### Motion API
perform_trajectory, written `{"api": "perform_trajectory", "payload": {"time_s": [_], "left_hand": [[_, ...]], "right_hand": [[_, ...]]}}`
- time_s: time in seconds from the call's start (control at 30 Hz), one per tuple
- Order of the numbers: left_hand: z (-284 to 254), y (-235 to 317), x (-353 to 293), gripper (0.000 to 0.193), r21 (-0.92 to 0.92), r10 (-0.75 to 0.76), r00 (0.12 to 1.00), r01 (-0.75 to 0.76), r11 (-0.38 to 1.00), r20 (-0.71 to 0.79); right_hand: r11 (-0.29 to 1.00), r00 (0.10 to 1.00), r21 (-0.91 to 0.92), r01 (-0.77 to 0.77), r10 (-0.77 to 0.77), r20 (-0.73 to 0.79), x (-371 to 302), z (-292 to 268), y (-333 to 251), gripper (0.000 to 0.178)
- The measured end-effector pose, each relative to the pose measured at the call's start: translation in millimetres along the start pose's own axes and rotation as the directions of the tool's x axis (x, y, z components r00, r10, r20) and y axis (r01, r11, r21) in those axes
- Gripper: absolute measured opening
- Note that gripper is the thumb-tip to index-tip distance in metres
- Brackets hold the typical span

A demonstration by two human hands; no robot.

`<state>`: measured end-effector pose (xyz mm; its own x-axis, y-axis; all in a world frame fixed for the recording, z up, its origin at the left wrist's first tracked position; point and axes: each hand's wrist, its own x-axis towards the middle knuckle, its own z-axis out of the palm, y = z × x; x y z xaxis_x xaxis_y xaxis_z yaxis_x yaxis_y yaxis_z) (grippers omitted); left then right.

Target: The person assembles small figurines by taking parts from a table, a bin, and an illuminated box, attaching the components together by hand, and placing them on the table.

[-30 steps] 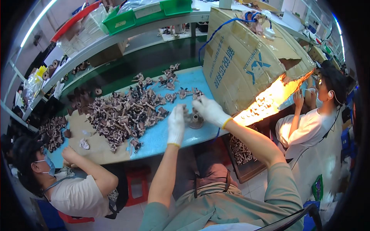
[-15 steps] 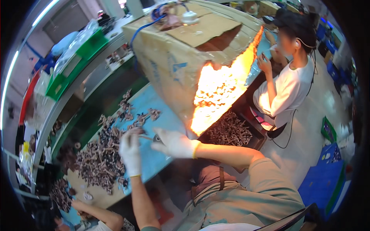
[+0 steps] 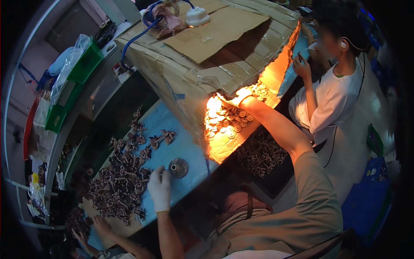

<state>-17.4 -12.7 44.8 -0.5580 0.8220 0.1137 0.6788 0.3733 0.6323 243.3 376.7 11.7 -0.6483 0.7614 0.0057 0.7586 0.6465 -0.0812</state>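
My left hand (image 3: 159, 190), in a white glove, is just above the blue work surface (image 3: 194, 149), its fingers drawn together. Whatever may be between them I cannot make out. Beside its fingertips lies a dark round disc (image 3: 178, 168) with a ringed hole in the centre. A large heap of small brown branched parts (image 3: 123, 181) spreads to its left. My right hand (image 3: 242, 97) reaches into the opening of a cardboard box (image 3: 168, 82), over a pile of small round discs with centre holes (image 3: 230, 118). Bright light and the box edge hide its fingers.
A dark bin (image 3: 263, 157) of similar brown parts stands below the box opening. On the box sit a white lamp fitting (image 3: 197, 16) and blue cable. One person (image 3: 330, 90) sits at the right; another person's hands (image 3: 101, 226) work at the lower left. Green trays (image 3: 86, 64) line the shelf.
My right hand has left the work surface and moved up and right into the box. My left hand has moved slightly down and right. The round disc now shows on the surface.
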Motion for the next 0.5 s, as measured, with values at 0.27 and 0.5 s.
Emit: {"api": "perform_trajectory", "payload": {"time_s": [0.27,0.5], "left_hand": [[15,-6,-17,0.034,-0.376,-0.293,0.949,0.315,0.871,0.118],[-3,10,-42,0.031,-0.426,-0.184,0.98,0.199,0.882,0.078]], "right_hand": [[0.994,0.993,-0.077,0.073,-0.079,-0.083,5,16,8,0.031],[0.182,0.978,0.961,-0.207,0.008,0.209,-172,-70,-93,0.019]]}}
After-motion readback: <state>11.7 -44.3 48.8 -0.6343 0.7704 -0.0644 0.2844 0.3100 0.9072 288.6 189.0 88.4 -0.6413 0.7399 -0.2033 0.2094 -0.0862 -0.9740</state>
